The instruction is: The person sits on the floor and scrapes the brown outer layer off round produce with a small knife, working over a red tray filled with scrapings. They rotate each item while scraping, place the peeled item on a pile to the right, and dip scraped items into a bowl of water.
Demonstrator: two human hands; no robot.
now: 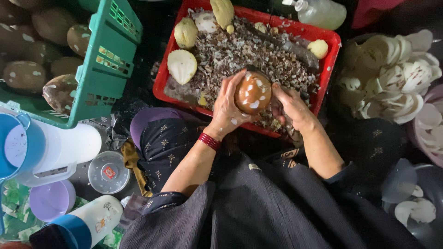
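Both hands, left hand (229, 105) and right hand (290, 105), fingers curled tight around brown coconut (253, 92) over red tray (328, 69) of shavings (244, 53); green crate (102, 64) holds more; dark floor

Brown coconut kernel (253, 93) — round, flecked with white patches — held above the red tray's (328, 74) near edge.

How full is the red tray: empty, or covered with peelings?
Covered. Brown and white peel scraps blanket the red tray, with several pale peeled pieces on top; little bare floor shows.
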